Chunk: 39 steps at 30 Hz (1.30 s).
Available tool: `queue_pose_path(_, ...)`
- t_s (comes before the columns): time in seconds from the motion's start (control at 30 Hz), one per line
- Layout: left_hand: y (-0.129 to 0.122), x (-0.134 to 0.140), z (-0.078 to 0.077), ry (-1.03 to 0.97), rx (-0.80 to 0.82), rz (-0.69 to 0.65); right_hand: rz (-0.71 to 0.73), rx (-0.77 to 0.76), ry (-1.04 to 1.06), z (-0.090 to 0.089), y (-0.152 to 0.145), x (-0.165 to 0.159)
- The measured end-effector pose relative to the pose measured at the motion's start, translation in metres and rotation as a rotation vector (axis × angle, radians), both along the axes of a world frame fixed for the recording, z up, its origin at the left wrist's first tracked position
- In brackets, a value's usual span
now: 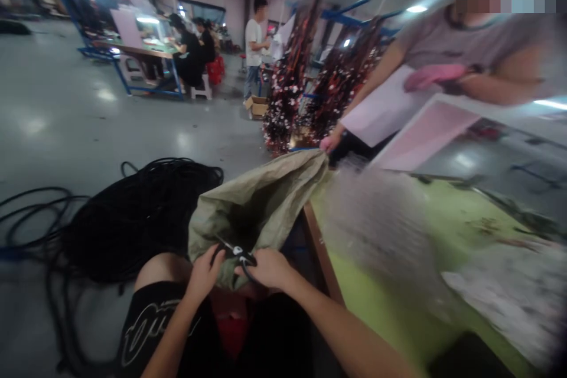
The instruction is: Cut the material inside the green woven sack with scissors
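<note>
the woven sack (206, 215) is between the person's knees and the near left edge of the bench (447, 207), its wide mouth facing the person and its far corner drawn up to the right. the left hand (204, 274) is closed on the near rim of the sack, while the right hand (267, 269) is clamped around the scissors (239, 253), its fingers just beside the bunched cloth; whether they also pinch the cloth is too blurred to tell. the blade points to the far left, over the sack's opening. at the far corner, a co-worker's pink-gloved hand (328, 143) grips the cloth. the sack should be light and limp, judging by its loose folds: tough to tear by pulling, yet likely to sag shut if one side is let go, and perhaps a little slick if it is woven plastic. the doubled rim is the best place to hold, with hands well apart so that the mouth stays wide (and bare fingers off the blade's line). the scissors look stiff and small, best held by the handle loops. the black cable (137, 212) lies heaped on the floor at the left, and the clear plastic wrap (381, 218) on the bench looks soft and easily crushed.
</note>
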<state>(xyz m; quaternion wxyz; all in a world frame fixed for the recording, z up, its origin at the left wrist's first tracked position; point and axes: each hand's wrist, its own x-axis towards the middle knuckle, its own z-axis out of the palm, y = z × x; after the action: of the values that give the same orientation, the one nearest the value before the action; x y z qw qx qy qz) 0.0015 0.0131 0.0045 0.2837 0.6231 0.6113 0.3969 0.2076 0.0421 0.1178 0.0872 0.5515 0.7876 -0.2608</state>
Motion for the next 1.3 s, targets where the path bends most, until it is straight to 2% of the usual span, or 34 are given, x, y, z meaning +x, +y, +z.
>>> queue_pose_path(0.13,-0.003,0.002,0.007,-0.035,-0.017,0.029,0.041,-0.018,0.126,-0.009,0.001,0.003)
queue_pose_path(0.23,-0.006,0.002,0.010,-0.057,-0.015,0.014,0.059,-0.011,0.119,-0.013,0.002,0.005)
queue_pose_path(0.37,-0.008,0.004,0.010,-0.092,-0.010,-0.011,0.049,-0.031,0.075,-0.016,0.001,0.006)
queue_pose_path(0.47,-0.008,0.004,0.008,-0.105,-0.005,0.008,0.043,-0.043,0.139,-0.018,0.001,0.006)
queue_pose_path(0.6,-0.007,0.004,0.003,-0.148,-0.004,0.059,0.033,-0.048,0.159,-0.020,0.002,0.004)
queue_pose_path(0.77,-0.006,0.006,-0.003,-0.171,0.088,0.193,0.035,-0.063,0.155,-0.019,0.003,0.004)
queue_pose_path(0.87,-0.005,0.005,-0.004,-0.165,0.110,0.229,0.040,-0.057,0.188,-0.020,0.003,0.004)
queue_pose_path(1.1,-0.005,-0.004,-0.003,-0.169,0.095,0.105,0.032,-0.093,0.182,-0.015,0.003,0.006)
queue_pose_path(1.3,-0.010,-0.009,0.004,-0.191,0.059,-0.001,0.087,-0.133,0.244,-0.015,0.002,0.006)
